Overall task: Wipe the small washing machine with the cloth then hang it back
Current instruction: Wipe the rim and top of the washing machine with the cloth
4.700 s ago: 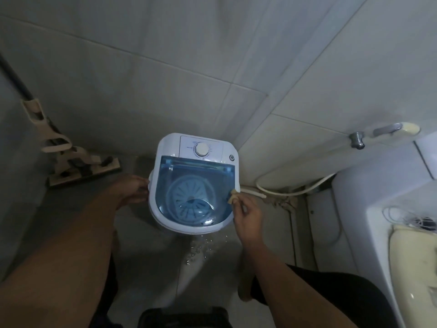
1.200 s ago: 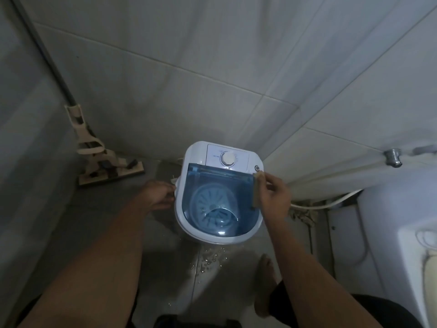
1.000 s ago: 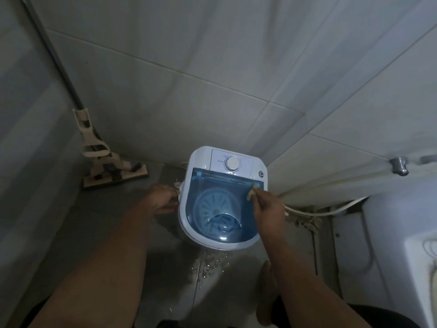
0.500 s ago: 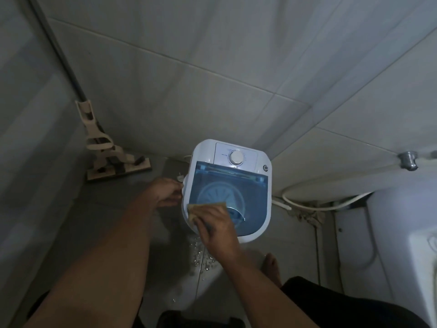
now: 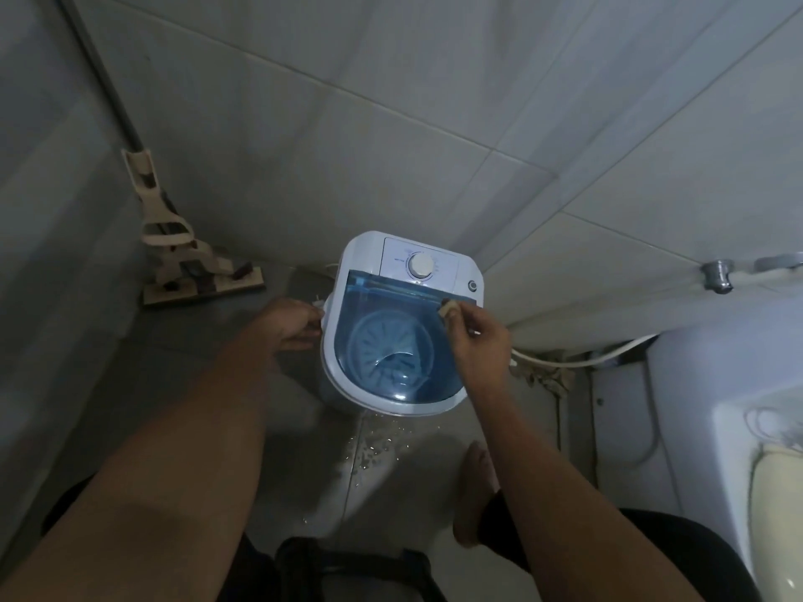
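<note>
In the corner of the tiled floor (image 5: pixel 174 384) I see the small washing machine (image 5: pixel 347 275) standing against the wall, its blue see-through lid (image 5: pixel 391 341) shut and the white dial (image 5: pixel 420 265) on the panel behind it. My right hand (image 5: pixel 480 336) is over the lid's far right corner, fingers pinched together on the cloth (image 5: pixel 446 307), a small pale wad pressed to the lid just below the control panel. My left hand (image 5: pixel 292 323) rests against the machine's left side, fingers curled onto the rim; I cannot tell whether it truly grips or only steadies. The two hands are well apart, one on each side of the tub. Water drops (image 5: pixel 373 445) speckle the floor in front of the machine. A mop (image 5: pixel 191 271) leans in the left corner, its flat head on the floor. A white hose (image 5: pixel 582 360) runs along the wall base to the right, and a bare foot (image 5: pixel 473 493) stands near the wet patch
</note>
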{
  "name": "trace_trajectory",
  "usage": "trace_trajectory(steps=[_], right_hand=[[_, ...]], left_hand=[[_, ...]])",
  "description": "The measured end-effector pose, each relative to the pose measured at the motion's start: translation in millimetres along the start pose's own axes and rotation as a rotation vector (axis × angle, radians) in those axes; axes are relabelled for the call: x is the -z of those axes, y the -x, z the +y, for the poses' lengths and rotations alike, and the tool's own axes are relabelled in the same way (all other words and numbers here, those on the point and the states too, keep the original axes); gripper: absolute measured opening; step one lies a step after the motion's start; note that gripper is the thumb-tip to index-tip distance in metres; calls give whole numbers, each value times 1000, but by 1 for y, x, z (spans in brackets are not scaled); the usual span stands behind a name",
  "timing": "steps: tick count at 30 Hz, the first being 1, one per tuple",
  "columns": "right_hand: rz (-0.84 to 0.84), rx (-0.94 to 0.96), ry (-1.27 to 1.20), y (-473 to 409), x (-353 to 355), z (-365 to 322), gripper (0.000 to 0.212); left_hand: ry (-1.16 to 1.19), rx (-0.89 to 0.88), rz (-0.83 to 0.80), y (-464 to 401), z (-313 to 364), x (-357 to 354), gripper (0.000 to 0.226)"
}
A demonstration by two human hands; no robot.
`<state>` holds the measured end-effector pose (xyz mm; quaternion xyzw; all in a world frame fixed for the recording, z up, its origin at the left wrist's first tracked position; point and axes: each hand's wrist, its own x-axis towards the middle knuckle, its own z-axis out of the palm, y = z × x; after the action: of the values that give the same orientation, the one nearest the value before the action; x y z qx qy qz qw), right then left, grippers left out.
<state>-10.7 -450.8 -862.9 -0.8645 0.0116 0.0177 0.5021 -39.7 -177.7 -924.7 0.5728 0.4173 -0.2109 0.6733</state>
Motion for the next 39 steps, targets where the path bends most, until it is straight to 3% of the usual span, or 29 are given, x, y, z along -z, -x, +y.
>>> trace_trajectory(steps=[5,14,16,19,22,24,27,32,39], right_hand=[[-54,349,492,14,-25,41,17],[-338,605,464,66,-85,31,23],[-388,583,423,66,-78,29,22],[-420,323,186,69,-58,25,15],[-221,85,-58,78,-29,29,10],[-49,33,-68,87,-7,38,12],[32,99,34,99,8,56,16],[-86,318,347,112,-21,72,21],[-254,540,465,114,-74,44,22]], left_hand=[[-19,7,-15,-4,1,1,28],[-49,-1,-5,-3,2,-1,22],[-65,-8,15,-1,1,-2,22],[-76,-7,67,0,1,-6,14],[-144,-24,102,3,1,-8,10],[-152,-30,116,6,1,-9,15],[-138,-31,115,8,1,-11,20],[-119,-27,95,6,2,-12,19],[-110,26,-7,5,6,-2,24]])
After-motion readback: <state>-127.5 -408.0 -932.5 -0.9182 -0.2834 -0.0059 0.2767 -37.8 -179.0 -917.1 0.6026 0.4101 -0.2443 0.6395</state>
